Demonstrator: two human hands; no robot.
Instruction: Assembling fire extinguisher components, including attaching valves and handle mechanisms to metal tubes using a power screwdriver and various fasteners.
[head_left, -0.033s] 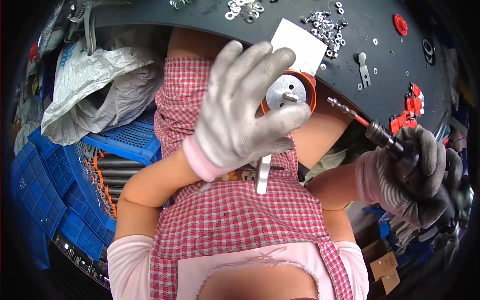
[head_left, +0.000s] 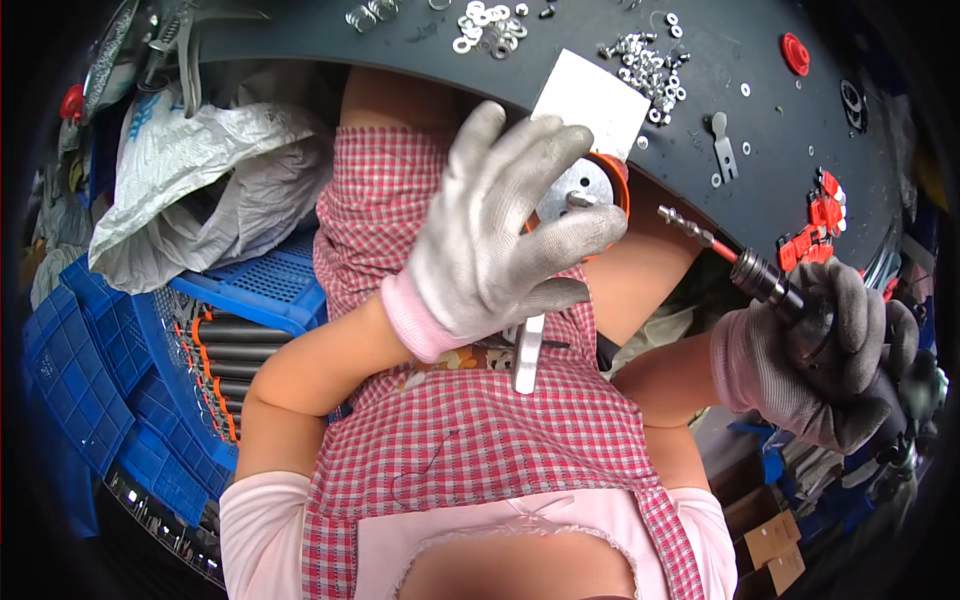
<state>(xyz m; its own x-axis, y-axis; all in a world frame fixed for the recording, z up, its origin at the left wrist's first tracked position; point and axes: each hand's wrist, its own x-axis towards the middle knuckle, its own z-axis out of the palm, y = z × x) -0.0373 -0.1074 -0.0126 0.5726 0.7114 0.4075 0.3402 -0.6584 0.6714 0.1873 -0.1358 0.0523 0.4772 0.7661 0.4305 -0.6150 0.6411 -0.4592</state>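
Note:
My left hand (head_left: 490, 240), in a grey-white glove with a pink cuff, is stretched out above my lap with its fingers extended and thumb apart. Partly behind it sits a round piece with an orange rim (head_left: 622, 185) and a silver disc face (head_left: 578, 182), a short stud at its centre. Below the hand a silver metal lever (head_left: 526, 362) juts toward my apron; whether it joins the round piece is hidden. My right hand (head_left: 835, 350), also gloved, is wrapped round a black power screwdriver (head_left: 768, 277). Its bit (head_left: 690, 226) points up-left, apart from the disc.
On the dark table (head_left: 380, 35) lie a white card (head_left: 592, 103), a pile of small nuts (head_left: 650, 75), washers (head_left: 488, 30), a flat metal tab (head_left: 723, 145) and red plastic parts (head_left: 818, 225). At left are a white sack (head_left: 190, 190) and a blue crate (head_left: 265, 285) with black orange-ended tubes.
My left hand has moved slightly down, toward my body. The right hand keeps its grip on the power screwdriver, almost unmoved.

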